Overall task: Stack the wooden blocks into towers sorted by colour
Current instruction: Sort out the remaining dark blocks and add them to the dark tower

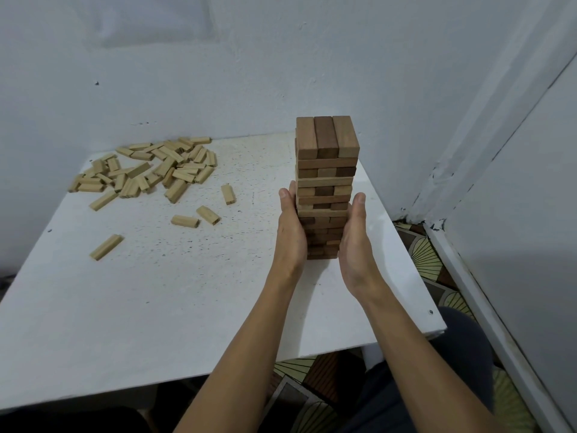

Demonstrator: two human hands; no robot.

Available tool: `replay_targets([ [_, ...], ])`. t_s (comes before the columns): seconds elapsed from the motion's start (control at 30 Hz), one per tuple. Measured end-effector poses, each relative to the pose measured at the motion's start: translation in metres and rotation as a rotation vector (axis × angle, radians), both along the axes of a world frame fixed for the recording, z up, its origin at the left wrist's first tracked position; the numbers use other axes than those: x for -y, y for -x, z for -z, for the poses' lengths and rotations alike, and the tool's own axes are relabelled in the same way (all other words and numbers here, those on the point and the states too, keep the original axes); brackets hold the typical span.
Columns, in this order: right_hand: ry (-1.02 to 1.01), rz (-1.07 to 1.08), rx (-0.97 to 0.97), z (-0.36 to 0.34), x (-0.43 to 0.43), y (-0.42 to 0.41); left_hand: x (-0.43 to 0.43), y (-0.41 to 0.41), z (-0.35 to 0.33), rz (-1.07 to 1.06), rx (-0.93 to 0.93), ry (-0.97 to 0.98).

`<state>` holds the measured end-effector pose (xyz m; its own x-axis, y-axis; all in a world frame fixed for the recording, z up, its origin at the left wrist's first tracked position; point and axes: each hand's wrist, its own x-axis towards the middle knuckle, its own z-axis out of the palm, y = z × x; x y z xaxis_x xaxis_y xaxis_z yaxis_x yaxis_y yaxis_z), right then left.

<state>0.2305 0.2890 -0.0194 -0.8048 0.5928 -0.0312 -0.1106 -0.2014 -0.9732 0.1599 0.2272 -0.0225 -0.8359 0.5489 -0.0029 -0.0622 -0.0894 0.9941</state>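
A tall tower of brown wooden blocks stands near the right rear of the white table, three blocks across on top. My left hand presses flat against the tower's left side, fingers straight. My right hand lies flat against its right side the same way. The lower rows of the tower sit between my palms. A heap of pale, light-coloured blocks lies at the table's far left, and a few loose pale blocks are scattered in front of it.
White walls close in behind and to the right of the table. The tower stands close to the table's right edge. Patterned floor shows to the right and below the front edge, and my dark-clothed knee is at lower right.
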Motion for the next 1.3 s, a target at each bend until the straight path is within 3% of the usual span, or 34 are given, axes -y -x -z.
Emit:
replay_targets([
  [1.3,0.035,0.041,0.050,0.009,0.005,0.000,0.012,-0.009,0.012,0.082,0.008,0.058],
])
